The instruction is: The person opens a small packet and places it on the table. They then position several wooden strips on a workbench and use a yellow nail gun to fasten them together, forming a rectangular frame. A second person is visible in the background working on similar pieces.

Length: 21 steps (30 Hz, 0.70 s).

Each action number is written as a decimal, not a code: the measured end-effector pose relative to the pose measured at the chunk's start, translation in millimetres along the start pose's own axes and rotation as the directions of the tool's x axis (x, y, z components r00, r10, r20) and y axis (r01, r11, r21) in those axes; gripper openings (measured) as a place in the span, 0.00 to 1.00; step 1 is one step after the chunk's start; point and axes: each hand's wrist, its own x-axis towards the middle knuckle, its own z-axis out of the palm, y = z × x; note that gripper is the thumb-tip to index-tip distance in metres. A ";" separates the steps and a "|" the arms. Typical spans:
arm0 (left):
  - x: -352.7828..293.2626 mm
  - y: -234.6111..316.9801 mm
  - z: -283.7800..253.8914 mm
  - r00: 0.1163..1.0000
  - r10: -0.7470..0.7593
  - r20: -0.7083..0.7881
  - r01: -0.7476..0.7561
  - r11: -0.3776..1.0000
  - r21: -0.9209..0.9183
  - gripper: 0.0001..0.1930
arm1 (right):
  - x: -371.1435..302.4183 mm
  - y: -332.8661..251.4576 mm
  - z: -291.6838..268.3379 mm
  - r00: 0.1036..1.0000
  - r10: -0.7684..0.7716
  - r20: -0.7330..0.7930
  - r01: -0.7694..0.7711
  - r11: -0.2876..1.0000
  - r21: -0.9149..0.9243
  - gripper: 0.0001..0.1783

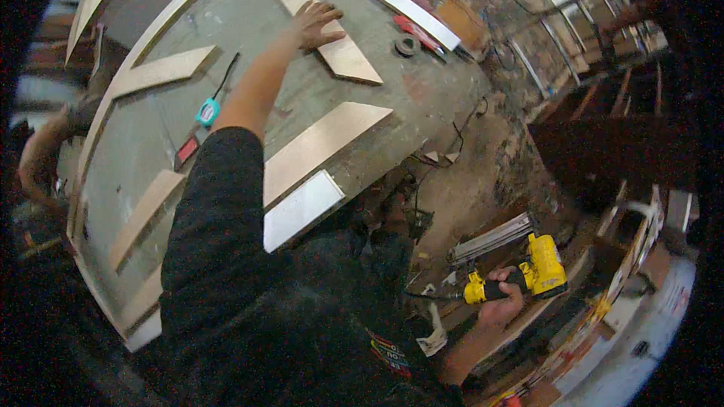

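My left hand point(313, 26) lies with fingers stretched out on a pale wooden board point(348, 56) with a slanted end, at the far side of the table. My right hand point(504, 300) is wrapped round the black grip of a yellow nail gun point(543, 265), held low at the right, off the table. Its long grey magazine point(494, 237) points to the left, and a dark hose point(434, 295) runs from the grip end. Nearer me on the table lie another slant-cut board point(328, 143) and a white-faced piece point(305, 209).
The grey table point(249, 0) also carries a teal tape measure point(207, 111), a red and black tool point(187, 151), a tape roll point(407, 46) and a long white strip point(403, 6). A curved wooden strip point(94, 136) follows the left edge. Wood scraps point(603, 324) crowd the right.
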 end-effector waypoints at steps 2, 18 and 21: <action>-0.8 11.2 1.1 0.998 0.000 -0.059 -0.003 0.999 -0.041 0.33 | -9.6 1.7 1.1 0.995 0.013 0.094 -0.026 0.990 0.138 0.19; -13.8 60.6 34.3 0.956 -0.040 -0.290 0.014 0.996 -0.091 0.24 | -30.9 3.0 10.6 0.998 0.063 -0.002 -0.060 0.959 0.279 0.41; -13.8 56.6 47.5 0.958 -0.054 -0.282 0.022 0.993 -0.113 0.21 | -25.3 3.7 1.1 0.995 -0.011 0.101 -0.023 0.944 0.329 0.47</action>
